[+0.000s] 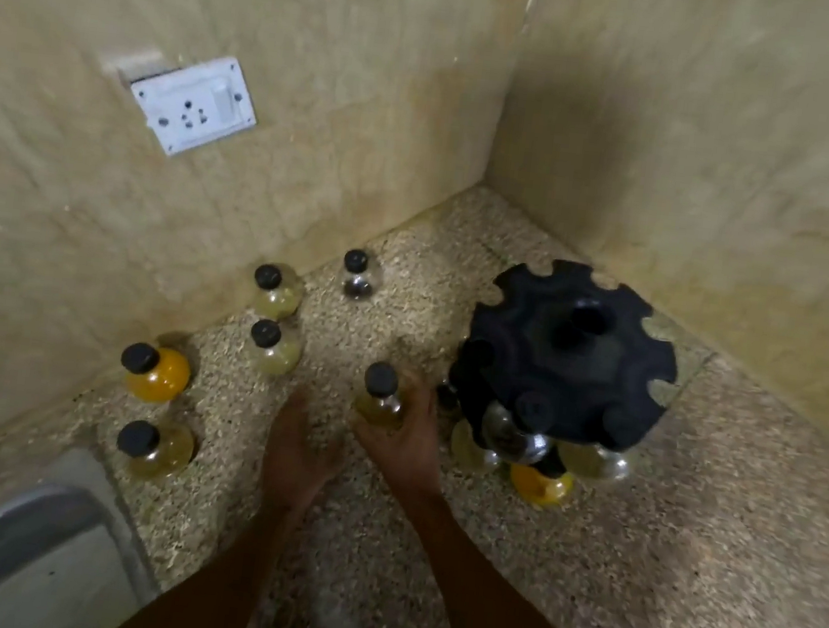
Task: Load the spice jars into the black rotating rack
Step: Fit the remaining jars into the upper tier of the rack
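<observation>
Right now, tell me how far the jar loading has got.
Done: several jars hang in the black rack, including an orange one. In hand: the right hand grips a yellowish jar; the left hand is empty. Left: five jars on the counter, one orange.

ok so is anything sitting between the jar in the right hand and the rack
Nothing visible does. The right hand holds the yellowish spice jar just left of the black rotating rack, with only bare counter between them. Jars already fill the rack's near-side slots, though.
</observation>
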